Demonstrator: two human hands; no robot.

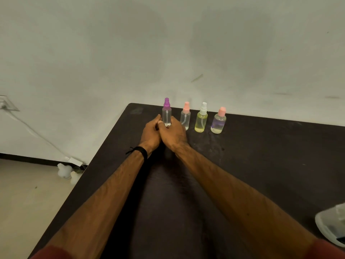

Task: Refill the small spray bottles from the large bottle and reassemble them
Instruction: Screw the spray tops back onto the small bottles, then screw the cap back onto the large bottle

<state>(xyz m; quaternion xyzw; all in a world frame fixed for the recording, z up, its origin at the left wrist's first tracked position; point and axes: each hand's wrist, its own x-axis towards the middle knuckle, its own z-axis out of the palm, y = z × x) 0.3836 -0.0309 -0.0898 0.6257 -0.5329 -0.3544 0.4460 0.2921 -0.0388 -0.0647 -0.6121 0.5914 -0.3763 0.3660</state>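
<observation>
- Purple-capped spray bottle (166, 114): stands upright at the left end of a row of four near the far edge of the dark table (261, 165). Pump head on, clear contents. Both hands meet at its base.
- Likely reason for that hold: steadying or setting it in line with the others; a tall narrow bottle tips easily, so a low grip makes sense.
- Right hand (172, 132): fingers curled round the lower body of the bottle, thumb tip showing at the front. Grip looks snug, not wide.
- Left hand (151, 132): pressed against the right hand, fingers curled in toward the bottle's foot. Whether it actually grips the bottle or only backs the other hand, cannot tell.
- Both forearms reach well forward, converging in a narrow V; black wristband (141, 151) on the left wrist.
- Next along the row, just beside the right hand: pink-capped clear bottle (185, 116), then white-capped yellow bottle (201, 118), then squat pink-capped bottle (218, 121) with a purple label. All upright, capped, evenly spaced — judged reassembled.
- No large bottle plainly identifiable; a pale, blurred object (331, 225) sits at the table's near right edge.
- Off the table, on the floor at left: white lumps (65, 171) near a cable.
</observation>
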